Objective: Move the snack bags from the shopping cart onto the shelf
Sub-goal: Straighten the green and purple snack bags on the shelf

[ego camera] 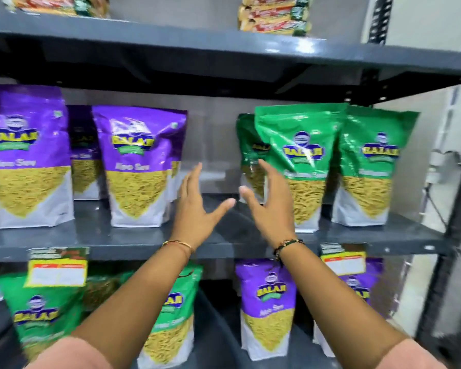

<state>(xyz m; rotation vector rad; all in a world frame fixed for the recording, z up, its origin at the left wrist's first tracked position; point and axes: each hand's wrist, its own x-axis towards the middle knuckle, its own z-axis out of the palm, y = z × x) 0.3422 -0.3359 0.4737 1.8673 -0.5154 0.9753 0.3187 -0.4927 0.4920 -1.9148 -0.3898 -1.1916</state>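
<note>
Both my hands reach over the middle grey shelf (117, 235), fingers spread and holding nothing. My left hand (197, 206) hovers in the gap between the bag groups. My right hand (269, 203) is just in front of a green snack bag (301, 166), which stands upright; whether the fingers touch it I cannot tell. Another green bag (367, 166) stands to its right and a third (248, 150) behind. Purple snack bags (139, 166) (27, 155) stand upright on the left of the same shelf. The shopping cart is out of view.
The lower shelf holds green bags (40, 310) at left and purple bags (266, 307) at right, with price tags (56, 272) on the shelf edge. Packets (274, 17) are stacked on the top shelf. A dark metal upright (447, 235) bounds the right side.
</note>
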